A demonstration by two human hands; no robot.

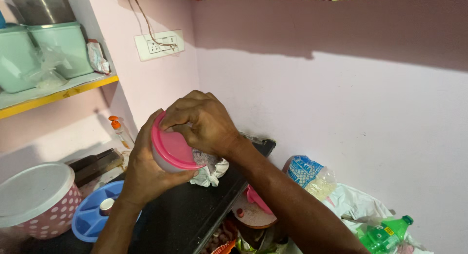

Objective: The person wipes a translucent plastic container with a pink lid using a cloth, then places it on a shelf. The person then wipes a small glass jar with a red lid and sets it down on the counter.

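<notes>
While we hold the small tub [168, 159] up in front of the pink wall [341, 112], our left hand [146, 169] wraps around its side from below, fingers curled shut against it, and our right hand [207, 122] comes over the top with its fingertips pinching the rim of the pink lid [173, 147]. The lid sits on the tub, tilted toward us. A crumpled bit of plastic wrap [209, 169] hangs just under our right palm, touching the tub's far side.

Below our hands lies a black counter [180, 220], its right edge running diagonally down toward us. On its left end rest a blue divided tray [92, 215] with a small cup in it and, just beside that, a pink dotted bucket [41, 200] with a white lid. Behind them a bottle with an orange cap [119, 130] stands against the wall.

Past the counter's right edge things crowd close: a bag of grain [309, 176], a white plastic bag [356, 205], a green bottle [385, 234] lying on its side, and a round brown board [253, 215] under our right forearm.

Up left, a yellow-edged shelf [58, 95] carries pale green containers [63, 47], well apart from our hands. A wall socket [158, 44] sits above. The middle of the counter offers the widest open stretch.
</notes>
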